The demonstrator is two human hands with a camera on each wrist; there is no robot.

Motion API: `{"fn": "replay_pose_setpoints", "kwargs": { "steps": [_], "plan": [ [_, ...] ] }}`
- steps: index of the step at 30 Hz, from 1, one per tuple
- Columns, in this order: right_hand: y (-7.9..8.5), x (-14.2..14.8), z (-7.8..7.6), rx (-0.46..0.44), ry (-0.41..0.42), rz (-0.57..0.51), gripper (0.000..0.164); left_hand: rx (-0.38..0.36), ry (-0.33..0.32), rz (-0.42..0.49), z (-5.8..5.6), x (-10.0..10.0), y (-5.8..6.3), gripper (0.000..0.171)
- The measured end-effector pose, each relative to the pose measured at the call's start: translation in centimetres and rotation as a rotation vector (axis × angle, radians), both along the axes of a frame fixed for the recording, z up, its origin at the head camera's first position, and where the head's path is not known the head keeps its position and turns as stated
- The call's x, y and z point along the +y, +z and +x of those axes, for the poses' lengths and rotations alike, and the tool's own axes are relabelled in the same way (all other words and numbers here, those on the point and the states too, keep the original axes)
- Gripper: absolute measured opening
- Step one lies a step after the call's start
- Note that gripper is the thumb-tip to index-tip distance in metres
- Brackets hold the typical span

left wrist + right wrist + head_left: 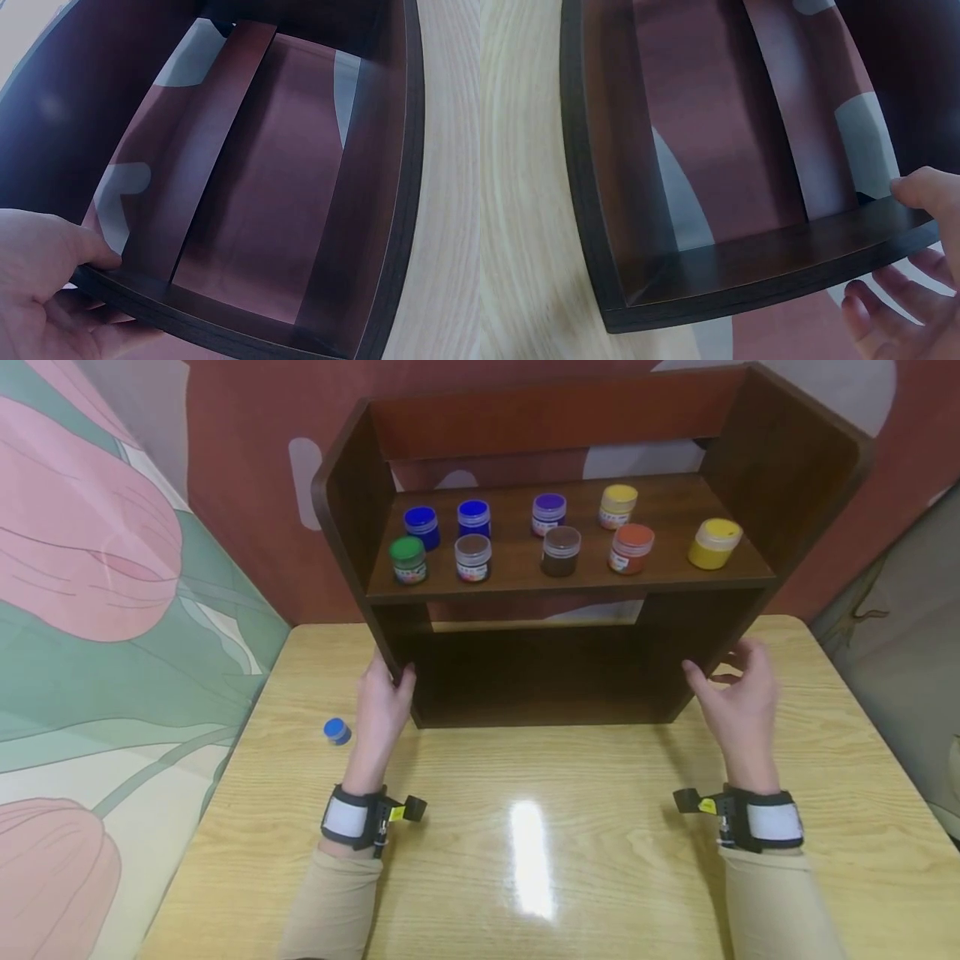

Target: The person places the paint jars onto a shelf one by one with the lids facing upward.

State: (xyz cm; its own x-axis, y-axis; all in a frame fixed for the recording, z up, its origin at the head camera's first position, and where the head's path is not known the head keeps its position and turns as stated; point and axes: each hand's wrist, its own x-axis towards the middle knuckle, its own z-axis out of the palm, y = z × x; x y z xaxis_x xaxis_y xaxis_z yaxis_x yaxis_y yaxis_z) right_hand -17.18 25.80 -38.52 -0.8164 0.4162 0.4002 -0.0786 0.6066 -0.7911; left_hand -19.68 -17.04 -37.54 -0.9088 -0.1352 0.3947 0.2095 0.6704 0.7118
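A dark brown wooden shelf (pixel 570 583) stands at the back of the table in the head view. My left hand (pixel 381 702) grips its left side panel low down, thumb on the inner face and fingers outside. The right side panel is held by my right hand (pixel 738 706), the thumb (pixel 919 187) inside and the fingers curled round the outer side. Paint jars stand on the upper board, among them a green-lidded jar (pixel 408 560), a red jar (pixel 631 550) and a yellow jar (pixel 714 544). The wrist views show the lower compartment and both hands' thumbs.
A small blue-lidded jar (pixel 337 732) lies on the wooden table (pixel 480 827), left of my left wrist. Behind the shelf rises a dark red patterned wall (pixel 247 485). A flower-patterned wall (pixel 112 568) borders the table's left side.
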Motion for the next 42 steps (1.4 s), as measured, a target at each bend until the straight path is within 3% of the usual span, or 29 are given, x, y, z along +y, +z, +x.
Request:
{"fn": "replay_pose_setpoints", "kwargs": {
  "steps": [8, 14, 21, 26, 28, 31, 34, 38, 42],
  "plan": [
    [-0.4, 0.0, -0.4, -0.085, 0.037, 0.013, 0.059, -0.005, 0.001, -0.012, 0.0, -0.2, 0.0, 0.031],
    [-0.9, 0.0, -0.6, -0.123, 0.058, 0.024, 0.057, -0.032, -0.036, -0.016, 0.1, -0.6, 0.2, 0.035],
    [-1.2, 0.0, -0.6, -0.105, 0.054, -0.005, 0.042, -0.112, -0.160, -0.031, 0.2, -1.7, 0.5, 0.051],
    [-1.3, 0.0, -0.6, -0.075, 0.070, -0.024, 0.038, -0.186, -0.291, -0.054, 0.1, -2.8, 0.7, 0.075],
    [-1.3, 0.0, -0.6, -0.071, 0.071, -0.019, 0.037, -0.225, -0.315, -0.089, 0.2, -3.4, 0.8, 0.085],
    [-1.3, 0.1, -0.7, -0.066, 0.074, -0.014, 0.036, -0.287, -0.303, -0.157, 0.4, -4.2, 1.0, 0.094],
    [-1.3, 0.1, -0.8, -0.065, 0.080, -0.018, 0.037, -0.339, -0.245, -0.249, 0.7, -4.9, 1.2, 0.095],
    [-1.4, 0.2, -0.9, -0.064, 0.084, -0.025, 0.039, -0.380, -0.195, -0.326, 0.9, -5.7, 1.3, 0.088],
    [-1.5, 0.2, -0.8, -0.062, 0.071, -0.032, 0.038, -0.418, -0.183, -0.346, 1.0, -6.9, 1.4, 0.080]
  ]
}}
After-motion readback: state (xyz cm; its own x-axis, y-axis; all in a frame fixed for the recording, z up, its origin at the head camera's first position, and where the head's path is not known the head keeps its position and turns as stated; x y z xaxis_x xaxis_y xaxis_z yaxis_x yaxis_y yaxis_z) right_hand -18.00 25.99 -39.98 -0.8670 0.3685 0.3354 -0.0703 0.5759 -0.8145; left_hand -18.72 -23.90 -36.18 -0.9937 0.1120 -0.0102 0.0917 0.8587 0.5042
